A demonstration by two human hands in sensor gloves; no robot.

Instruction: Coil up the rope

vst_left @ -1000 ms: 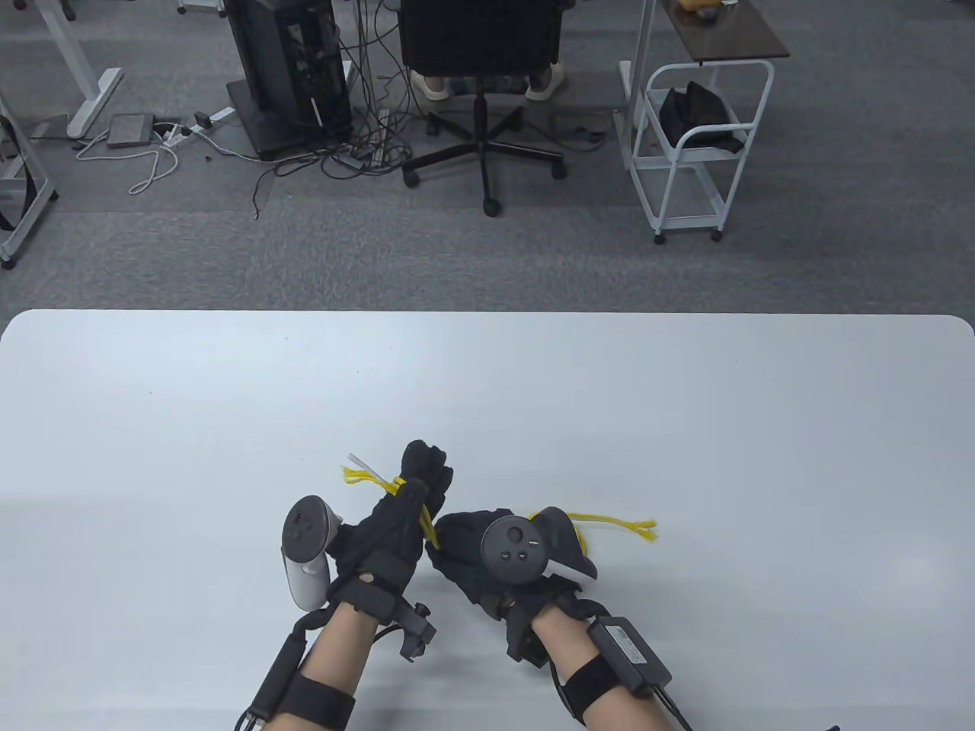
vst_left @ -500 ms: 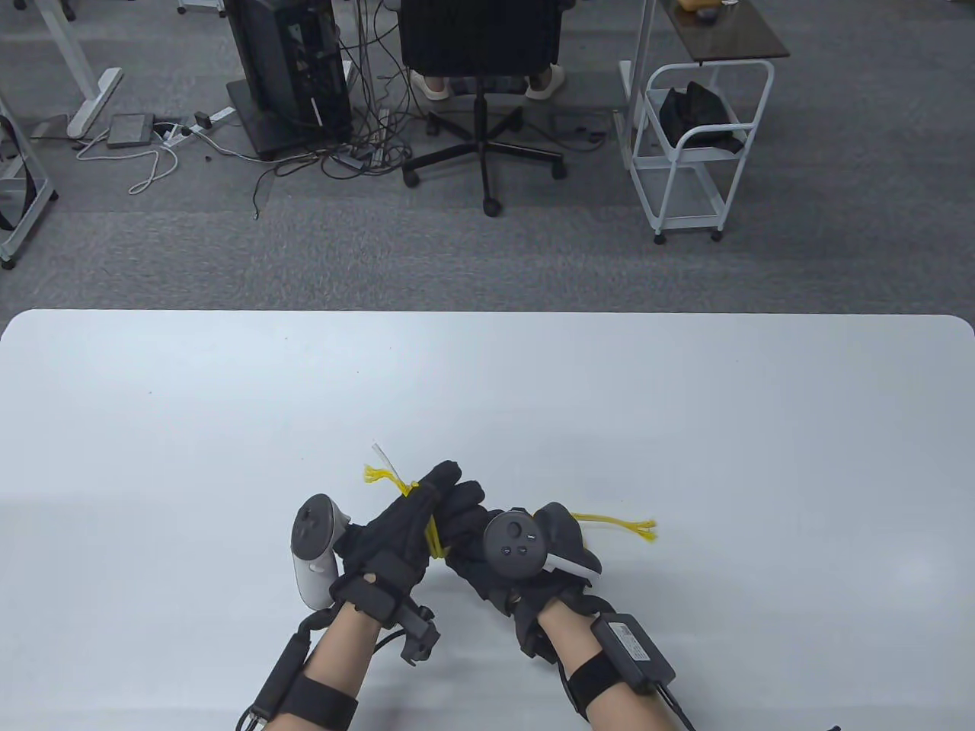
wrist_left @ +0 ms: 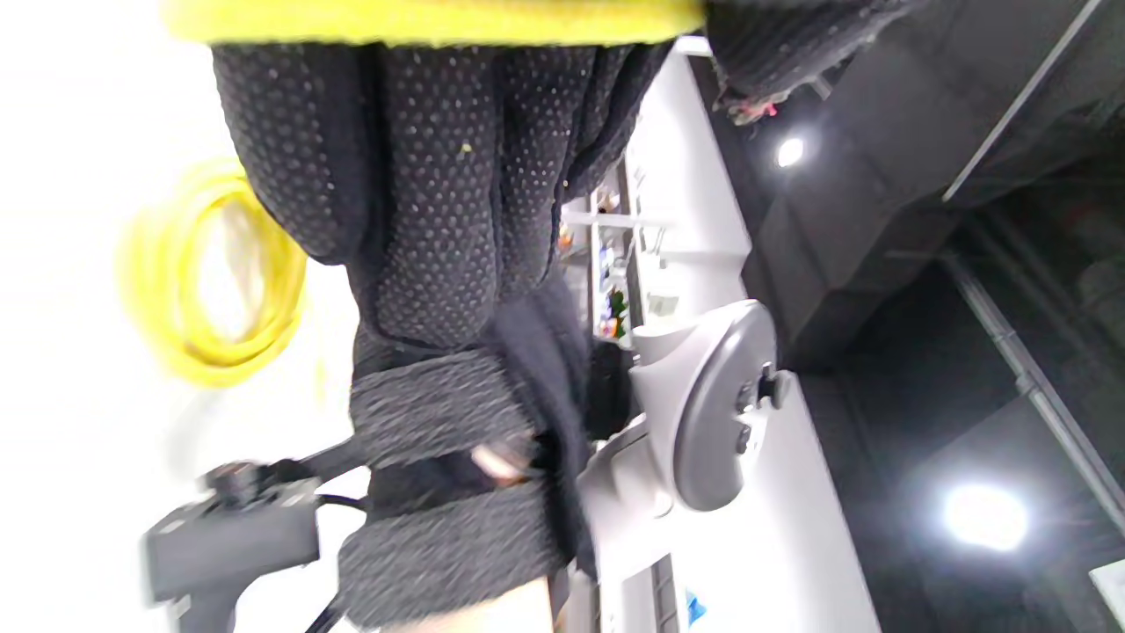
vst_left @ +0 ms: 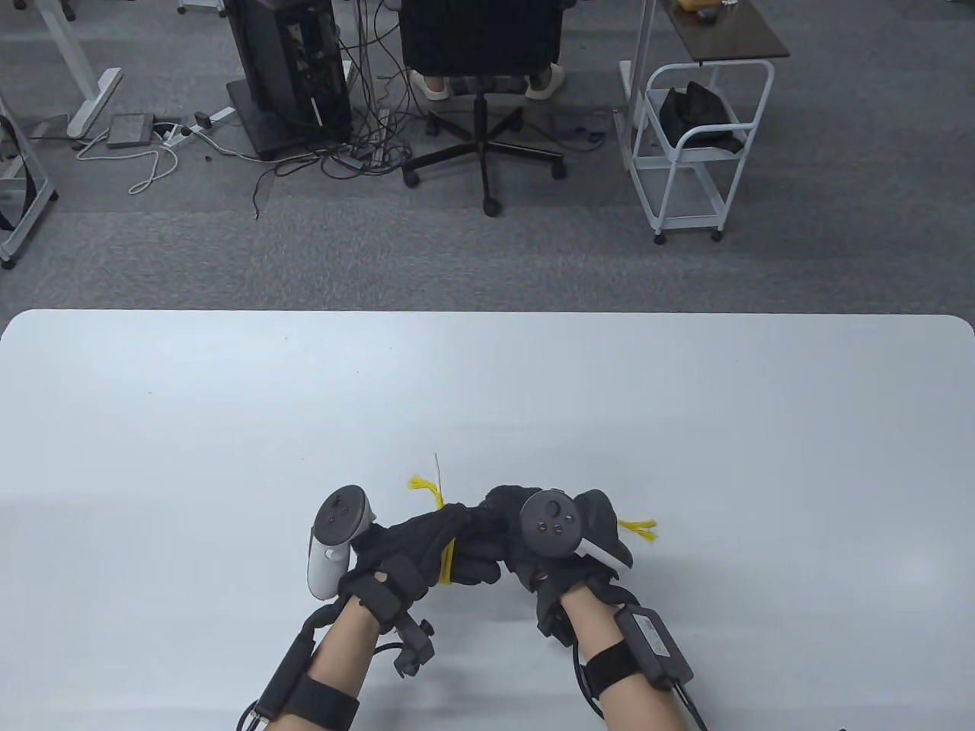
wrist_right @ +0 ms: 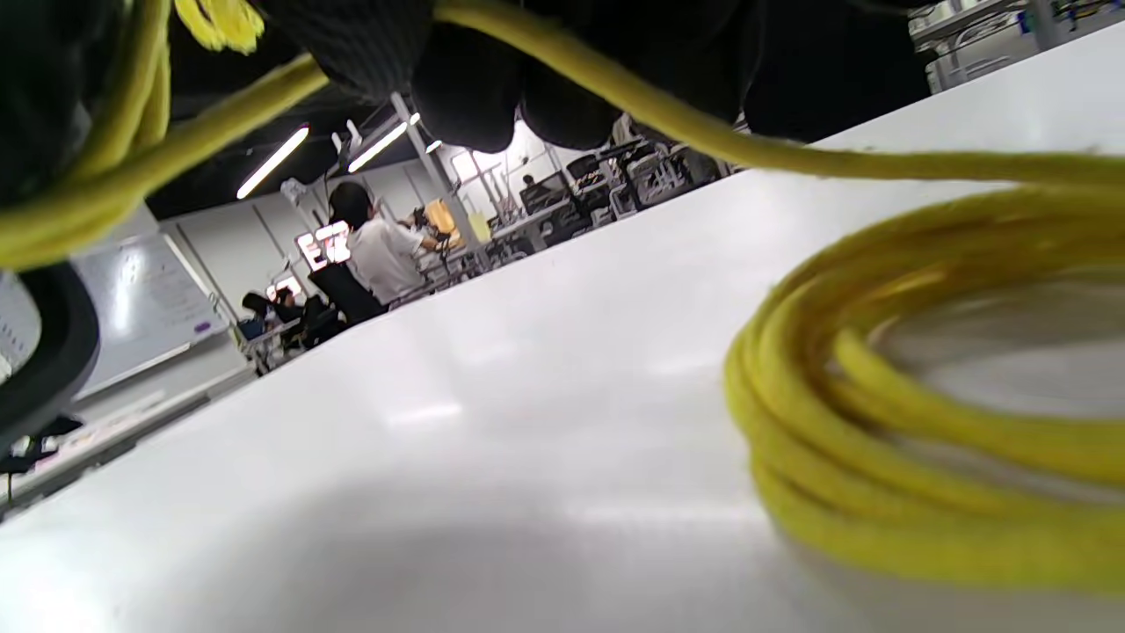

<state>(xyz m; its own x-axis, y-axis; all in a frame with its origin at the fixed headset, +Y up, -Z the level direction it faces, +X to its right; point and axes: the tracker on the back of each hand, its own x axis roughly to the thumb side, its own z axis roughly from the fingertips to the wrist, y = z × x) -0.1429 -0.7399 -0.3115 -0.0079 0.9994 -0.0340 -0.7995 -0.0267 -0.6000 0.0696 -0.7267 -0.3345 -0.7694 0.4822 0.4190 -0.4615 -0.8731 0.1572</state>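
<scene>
1. The left hand (vst_left: 411, 544) lay near the table's (vst_left: 228, 426) front edge, turns of yellow rope (vst_left: 448, 562) wound round its closed fingers (it seemingly served as the spool).
2. Just beside it, touching, the right hand (vst_left: 525, 544) closed its fingers on the rope, a strand running under its fingertips (wrist_right: 466, 105) in the right wrist view, probably to keep tension.
3. That view also showed several stacked loops (wrist_right: 888, 422) resting on the table.
4. Farther out, 2 frayed ends stuck free: one (vst_left: 423, 484) beyond the left fingers, another (vst_left: 638, 528) right of the right hand.
</scene>
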